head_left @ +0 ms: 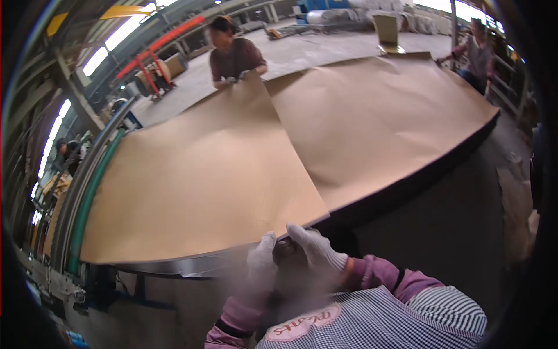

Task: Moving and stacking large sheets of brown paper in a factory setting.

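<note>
A broad brown paper sheet [203, 180] spreads before me, its near edge reaching my hands. My left hand [263, 262], in a white glove and partly blurred, pinches that edge with the thumb on top. Just to the right, my right hand [317, 247], also gloved, grips the same edge near the sheet's corner. The fingers of both hands are mostly hidden under the paper. A second brown sheet [378, 128] lies to the right, partly covered by the first sheet's straight side edge.
A machine with a green roller [96, 198] stands along the left end of the sheet. Across from me a co-worker [235, 55] holds the far edge with gloved hands. Another person [476, 52] stands at the far right corner. A red frame [152, 70] stands behind.
</note>
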